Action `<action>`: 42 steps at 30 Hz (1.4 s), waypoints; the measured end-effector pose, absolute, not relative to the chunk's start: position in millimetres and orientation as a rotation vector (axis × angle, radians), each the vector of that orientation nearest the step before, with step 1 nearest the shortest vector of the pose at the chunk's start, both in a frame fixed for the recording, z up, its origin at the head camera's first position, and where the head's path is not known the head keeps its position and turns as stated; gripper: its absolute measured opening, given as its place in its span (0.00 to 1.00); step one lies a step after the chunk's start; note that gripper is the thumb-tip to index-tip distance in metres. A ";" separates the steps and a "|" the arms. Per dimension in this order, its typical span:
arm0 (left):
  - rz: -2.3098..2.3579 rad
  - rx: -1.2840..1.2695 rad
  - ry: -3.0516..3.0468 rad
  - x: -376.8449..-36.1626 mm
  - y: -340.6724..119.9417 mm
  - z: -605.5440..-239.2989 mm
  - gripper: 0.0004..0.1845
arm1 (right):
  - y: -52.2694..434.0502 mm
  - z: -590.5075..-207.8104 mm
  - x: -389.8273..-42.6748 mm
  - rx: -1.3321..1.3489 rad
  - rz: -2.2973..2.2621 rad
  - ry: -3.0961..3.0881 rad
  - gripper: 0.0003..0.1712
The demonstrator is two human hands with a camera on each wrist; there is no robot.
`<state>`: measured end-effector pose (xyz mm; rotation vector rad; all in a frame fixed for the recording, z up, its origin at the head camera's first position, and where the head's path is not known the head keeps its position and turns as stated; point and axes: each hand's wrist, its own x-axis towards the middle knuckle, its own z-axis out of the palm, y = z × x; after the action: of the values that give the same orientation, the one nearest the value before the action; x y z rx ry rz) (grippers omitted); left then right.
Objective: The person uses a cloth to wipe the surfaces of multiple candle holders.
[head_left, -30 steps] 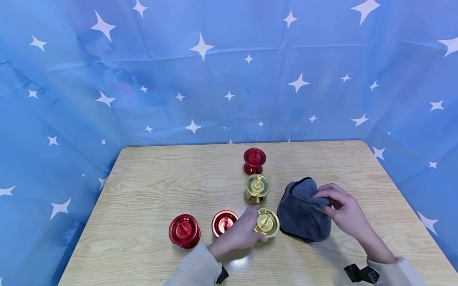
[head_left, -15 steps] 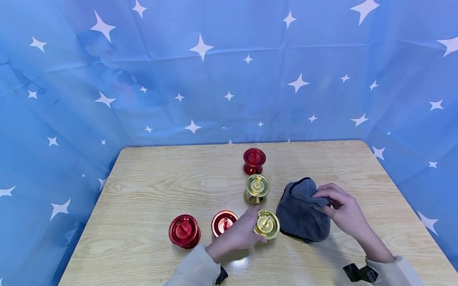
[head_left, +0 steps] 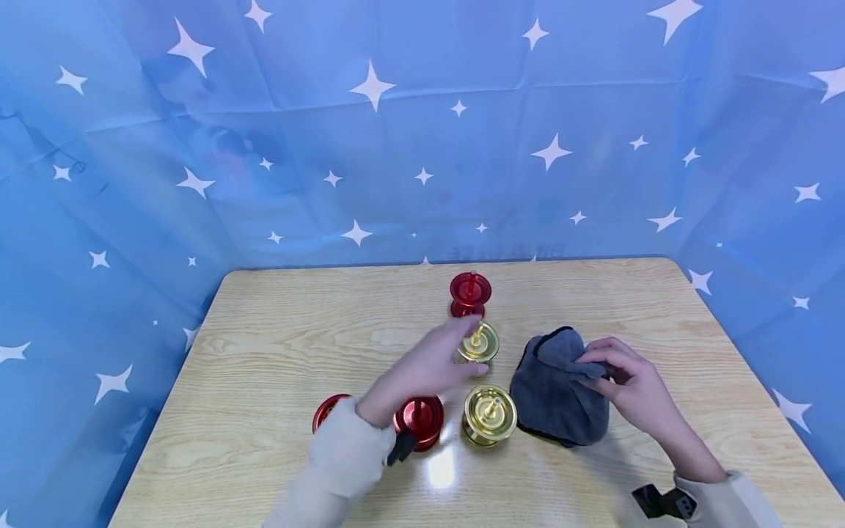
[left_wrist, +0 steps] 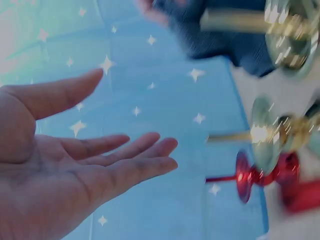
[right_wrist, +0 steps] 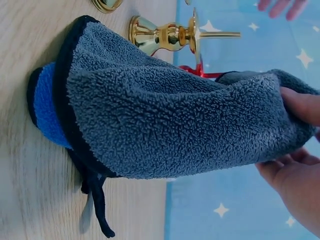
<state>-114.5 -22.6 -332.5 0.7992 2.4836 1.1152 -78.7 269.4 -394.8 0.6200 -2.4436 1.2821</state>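
My left hand [head_left: 425, 370] hovers at the rear gold candle holder [head_left: 485, 346], overlapping its left side in the head view. In the left wrist view its fingers [left_wrist: 125, 175] are extended and apart from the thumb, with nothing between them. The front gold candle holder [head_left: 491, 418] stands upright just left of a grey plush towel [head_left: 561, 400]. My right hand [head_left: 637, 389] pinches the towel's upper corner between thumb and fingers. In the right wrist view the towel [right_wrist: 165, 120] hangs draped, showing a black border and a blue patch [right_wrist: 47, 107] low down.
A red candle holder [head_left: 470, 292] stands behind the gold ones. Another red one [head_left: 422, 419] is partly under my left wrist, and a third [head_left: 327, 411] is mostly hidden by the sleeve. All stand on a light wooden table [head_left: 284, 330] before a blue starry curtain [head_left: 422, 147].
My left hand has let go of the front gold candle holder and moved up and away toward the rear gold one. The right hand and towel have stayed in place.
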 end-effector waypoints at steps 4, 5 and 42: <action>1.129 0.774 2.433 -143.8 -30.2 -324.6 0.34 | 269.3 -396.2 -79.1 0.646 1.294 -2.433 0.24; 1.136 0.759 2.417 -150.7 -32.0 -325.4 0.33 | 269.3 -396.6 -79.0 0.655 1.294 -2.430 0.24; 0.810 0.871 2.365 -207.3 -18.0 -423.6 0.46 | 269.1 -401.7 -77.3 0.654 1.313 -2.462 0.25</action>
<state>-207.3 -18.0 -423.6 0.8713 2.3646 0.8095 -77.3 269.1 -401.7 0.6536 -2.4620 1.3130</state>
